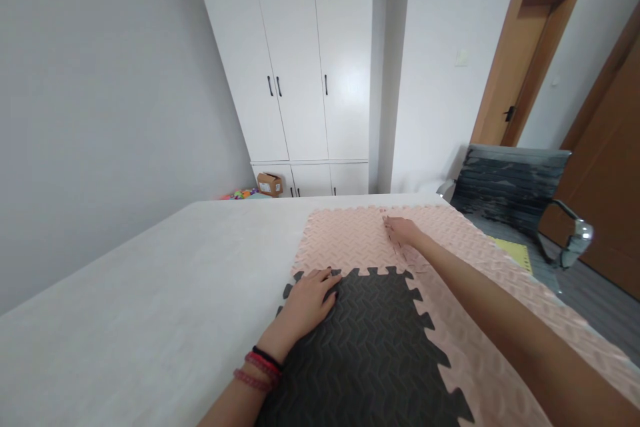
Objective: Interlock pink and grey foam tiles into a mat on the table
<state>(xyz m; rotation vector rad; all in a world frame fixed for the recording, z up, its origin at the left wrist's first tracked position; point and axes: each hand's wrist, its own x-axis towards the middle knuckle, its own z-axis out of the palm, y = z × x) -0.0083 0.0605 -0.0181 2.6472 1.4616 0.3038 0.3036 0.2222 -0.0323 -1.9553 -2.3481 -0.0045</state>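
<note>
Resting left hand [307, 303] on black tile [373, 353], right hand [403, 231] on pink tile [340, 240]

The left hand [309, 301] lies flat, palm down, on the far left corner of a dark grey foam tile [370, 353], its fingertips at the toothed seam where that tile meets a pink foam tile [345, 240]. The right hand [404, 231] reaches further out and presses open-fingered on the seam between that pink tile and the pink tiles to its right [480, 267]. The mats lie on a pale bed surface [150, 307], with a white wardrobe [300, 67] against the far wall and a dark office chair [510, 193] at the right.
</note>
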